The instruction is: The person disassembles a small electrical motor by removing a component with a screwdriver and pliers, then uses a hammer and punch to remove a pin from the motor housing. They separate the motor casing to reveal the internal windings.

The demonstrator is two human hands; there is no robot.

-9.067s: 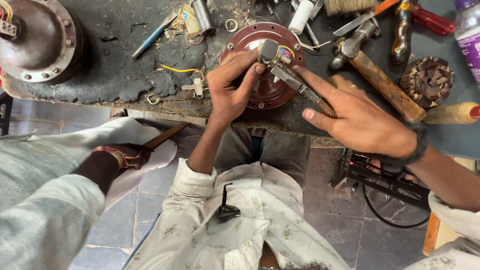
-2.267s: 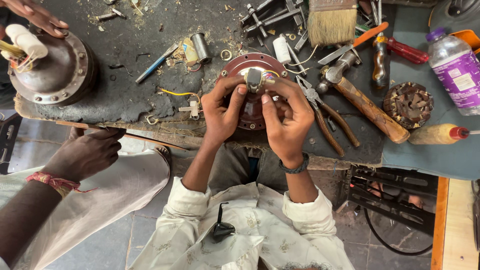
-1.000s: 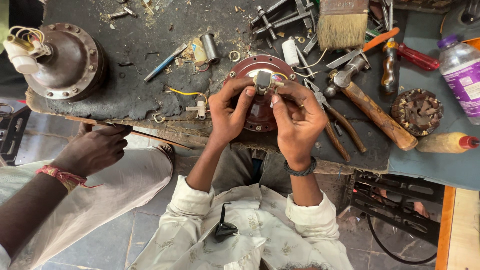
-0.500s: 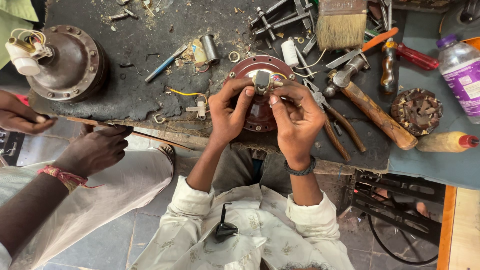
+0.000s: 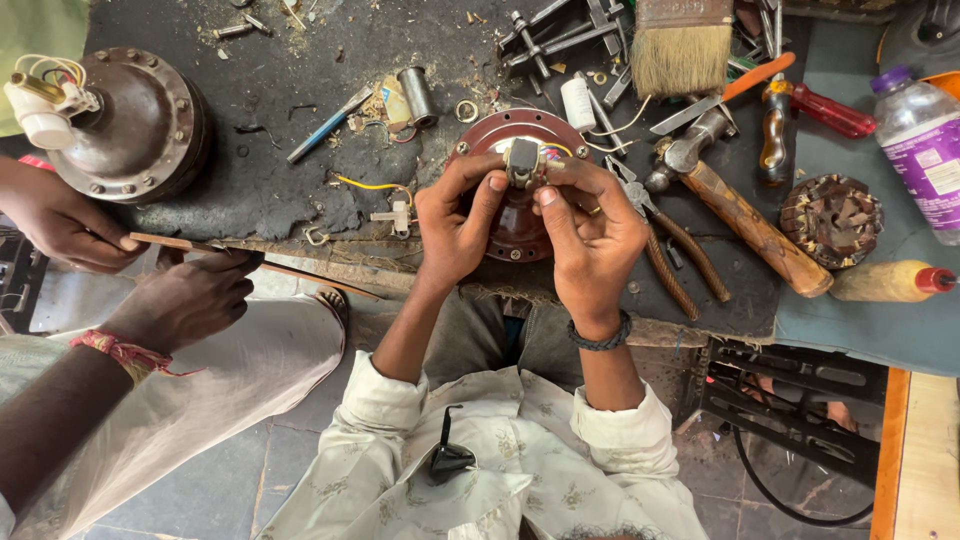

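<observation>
A round reddish-brown motor cover lies at the near edge of the dark bench. Above its centre sits a small grey block with coloured wires. My left hand pinches the block from the left with thumb and fingers. My right hand, with a dark bracelet at the wrist, grips it from the right. Both palms cover much of the cover's lower half.
Pliers, a wooden-handled hammer, a red screwdriver and a brush lie to the right, beside a plastic bottle. A second round housing stands far left. Another person's hands hold a thin stick there.
My right hand has put down the pliers it held earlier and joined my left on the grey block. The other person's hands have come in at the left with the stick.
</observation>
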